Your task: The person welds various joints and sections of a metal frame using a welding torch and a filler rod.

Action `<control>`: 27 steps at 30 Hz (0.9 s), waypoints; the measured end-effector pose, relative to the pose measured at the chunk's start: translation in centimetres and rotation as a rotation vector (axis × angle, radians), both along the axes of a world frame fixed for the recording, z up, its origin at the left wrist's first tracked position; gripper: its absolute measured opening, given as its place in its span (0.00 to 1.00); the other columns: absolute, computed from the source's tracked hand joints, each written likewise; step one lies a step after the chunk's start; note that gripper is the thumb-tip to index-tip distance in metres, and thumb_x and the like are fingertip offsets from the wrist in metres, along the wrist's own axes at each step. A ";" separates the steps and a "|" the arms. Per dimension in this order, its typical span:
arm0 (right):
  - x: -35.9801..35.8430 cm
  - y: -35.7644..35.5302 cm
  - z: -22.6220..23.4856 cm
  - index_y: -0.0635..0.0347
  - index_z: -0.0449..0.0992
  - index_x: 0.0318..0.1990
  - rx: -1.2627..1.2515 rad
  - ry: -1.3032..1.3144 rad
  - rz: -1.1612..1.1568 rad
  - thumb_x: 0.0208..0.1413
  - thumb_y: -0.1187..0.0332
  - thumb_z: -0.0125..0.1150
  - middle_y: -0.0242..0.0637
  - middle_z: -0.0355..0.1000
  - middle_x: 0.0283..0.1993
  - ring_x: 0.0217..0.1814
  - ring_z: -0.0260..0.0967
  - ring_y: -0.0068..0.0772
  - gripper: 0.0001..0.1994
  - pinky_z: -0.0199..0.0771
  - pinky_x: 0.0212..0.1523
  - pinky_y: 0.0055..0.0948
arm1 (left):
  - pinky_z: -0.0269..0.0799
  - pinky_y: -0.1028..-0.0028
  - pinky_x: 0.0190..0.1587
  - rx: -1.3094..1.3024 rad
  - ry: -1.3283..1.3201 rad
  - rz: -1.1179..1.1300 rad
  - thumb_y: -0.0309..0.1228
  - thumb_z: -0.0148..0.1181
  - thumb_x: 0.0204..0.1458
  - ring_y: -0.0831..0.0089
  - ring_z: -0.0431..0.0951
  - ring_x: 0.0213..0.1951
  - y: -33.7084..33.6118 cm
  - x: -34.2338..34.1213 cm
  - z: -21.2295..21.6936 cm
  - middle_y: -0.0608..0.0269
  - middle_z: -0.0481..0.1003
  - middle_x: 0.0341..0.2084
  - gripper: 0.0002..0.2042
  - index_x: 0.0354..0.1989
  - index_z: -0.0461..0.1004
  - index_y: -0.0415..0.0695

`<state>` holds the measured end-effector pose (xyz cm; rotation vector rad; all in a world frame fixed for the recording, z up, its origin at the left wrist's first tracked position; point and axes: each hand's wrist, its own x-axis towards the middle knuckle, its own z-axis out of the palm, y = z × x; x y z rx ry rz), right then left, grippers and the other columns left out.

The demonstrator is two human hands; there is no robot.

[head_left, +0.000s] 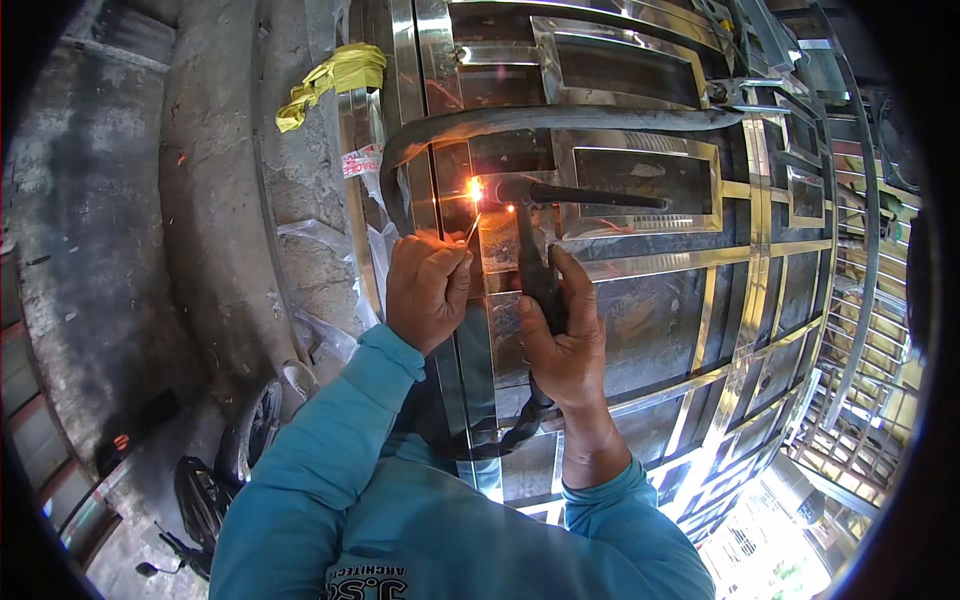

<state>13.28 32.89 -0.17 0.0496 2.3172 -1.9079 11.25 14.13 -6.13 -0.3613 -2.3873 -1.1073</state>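
Note:
My right hand is wrapped round the handle of a black TIG welding torch, its long back cap pointing right. A bright orange-white arc glows at the torch head, on a shiny metal frame. Close by on the left, my left hand pinches a thin filler rod, whose tip reaches up toward the glow. A second small bright spot shows just below the torch head. The weld joint itself is hidden by glare.
A thick dark cable sleeve curves over the frame above my hands. Yellow cloth hangs at the upper left, and torn plastic film clings to the left edge. A clamp grips the frame at the upper right. A motorcycle stands at lower left.

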 end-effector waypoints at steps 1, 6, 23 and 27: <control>0.1 0.0 -0.2 0.63 0.62 0.70 -0.003 0.015 -0.006 0.62 0.77 0.63 0.46 0.80 0.51 0.51 0.77 0.27 0.29 0.77 0.51 0.28 | 0.71 0.62 0.37 0.036 0.013 0.034 0.23 0.65 0.57 0.57 0.77 0.35 0.3 -0.1 0.1 0.57 0.76 0.34 0.09 0.44 0.72 0.44; 0.1 0.2 -0.5 0.63 0.62 0.70 0.004 0.037 -0.019 0.62 0.78 0.63 0.46 0.79 0.50 0.50 0.76 0.27 0.29 0.77 0.50 0.28 | 0.72 0.64 0.33 0.070 0.020 0.099 0.22 0.64 0.59 0.58 0.76 0.31 0.4 -0.6 -0.3 0.54 0.76 0.32 0.08 0.44 0.71 0.42; 0.1 0.2 -0.8 0.63 0.62 0.70 -0.013 0.038 -0.004 0.61 0.79 0.62 0.48 0.78 0.51 0.51 0.76 0.29 0.29 0.77 0.50 0.28 | 0.67 0.61 0.35 -0.096 0.134 0.050 0.21 0.70 0.50 0.61 0.74 0.32 0.0 -1.3 -0.2 0.63 0.76 0.33 0.17 0.48 0.73 0.45; 0.0 0.1 -0.7 0.63 0.61 0.70 -0.019 0.029 -0.003 0.61 0.79 0.62 0.48 0.78 0.52 0.52 0.76 0.29 0.29 0.77 0.51 0.28 | 0.67 0.61 0.35 -0.102 0.150 0.062 0.21 0.69 0.50 0.61 0.74 0.32 0.1 -1.4 -0.2 0.63 0.76 0.33 0.18 0.48 0.74 0.45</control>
